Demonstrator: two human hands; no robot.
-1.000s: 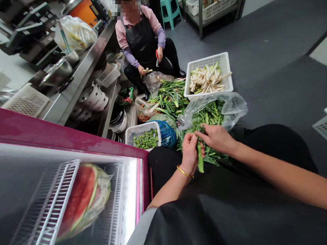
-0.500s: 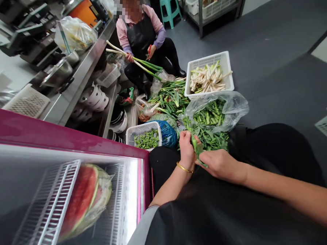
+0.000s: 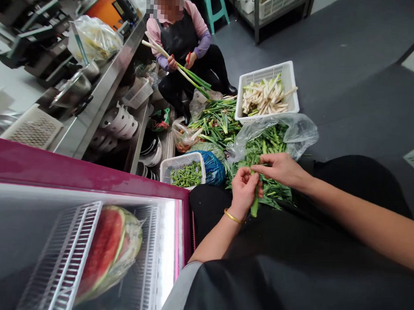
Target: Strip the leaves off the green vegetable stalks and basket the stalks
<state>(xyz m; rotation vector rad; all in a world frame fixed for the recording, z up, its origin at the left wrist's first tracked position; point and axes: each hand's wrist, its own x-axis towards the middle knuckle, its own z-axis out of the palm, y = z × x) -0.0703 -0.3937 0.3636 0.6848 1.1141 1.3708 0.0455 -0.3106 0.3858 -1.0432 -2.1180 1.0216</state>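
My left hand [image 3: 244, 190] is closed around a leafy green vegetable stalk [image 3: 254, 208], whose thick end points down toward my lap. Just above it, my right hand [image 3: 283, 169] pinches at the upper part of the same stalk with thumb and fingers. Loose leafy greens [image 3: 276, 192] lie under and beyond both hands. More green stalks fill an open clear plastic bag [image 3: 303, 128] behind them. To the left of my hands, a small white basket [image 3: 162, 171] contains short pieces of greens [image 3: 187, 175].
Across from me a person [image 3: 180, 38] holds long scallions [image 3: 193, 78] and red-handled scissors [image 3: 187, 59]. A white basket of pale stalks [image 3: 265, 98] stands beyond the bag. At left, a lit refrigerator [image 3: 185, 228] holds a cut watermelon [image 3: 101, 246] near a metal counter [image 3: 103, 85].
My right hand has moved up and away, from the stalk's lower end to its upper part. The stalk's thick end now hangs below my left hand. The other person's scallions shifted slightly right.
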